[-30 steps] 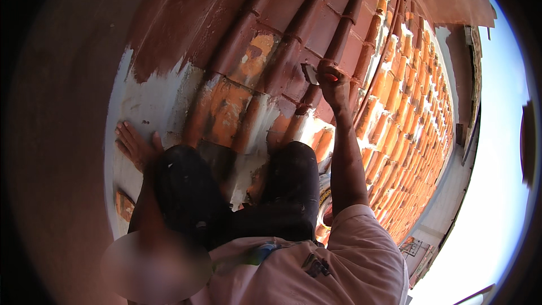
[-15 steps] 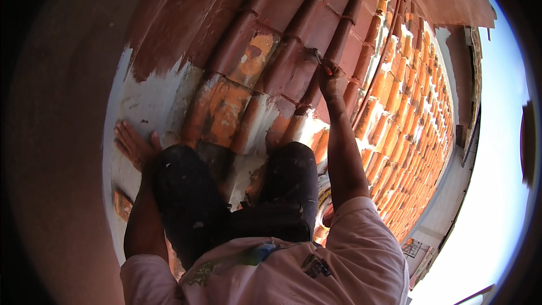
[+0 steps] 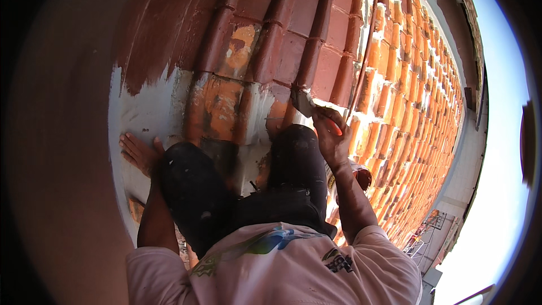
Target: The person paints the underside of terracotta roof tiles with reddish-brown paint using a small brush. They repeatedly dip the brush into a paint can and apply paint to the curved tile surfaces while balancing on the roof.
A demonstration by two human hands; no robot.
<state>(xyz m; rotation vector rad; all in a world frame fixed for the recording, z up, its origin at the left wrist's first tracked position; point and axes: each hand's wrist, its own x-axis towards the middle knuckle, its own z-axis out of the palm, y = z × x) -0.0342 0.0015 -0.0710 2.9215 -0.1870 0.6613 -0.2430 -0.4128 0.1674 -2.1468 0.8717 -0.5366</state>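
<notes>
My right hand [image 3: 333,138] is closed around the handle of a paintbrush [image 3: 304,103], a bit of red-orange showing at the grip. The bristles are down at the lower end of a ridge of dark red painted roof tiles [image 3: 291,59], close to my right knee. My left hand [image 3: 141,153] lies flat with fingers spread on a whitish-grey strip [image 3: 148,110] beside the wall. Between my knees and the painted rows are bare, worn orange tiles [image 3: 221,107] with whitish smears. Near my right forearm stands a bucket [image 3: 362,177], partly hidden, its inside reddish.
A thin reddish cable or hose [image 3: 370,42] runs up the roof to the right of the painted rows. Past it stretch many sunlit orange tiles [image 3: 415,96] with white patches. A wall [image 3: 62,135] rises close on the left; the roof's edge lies far right.
My right hand has drawn the paintbrush down the roof toward my right knee. The bucket has come into fuller view. My left hand stays planted on the strip.
</notes>
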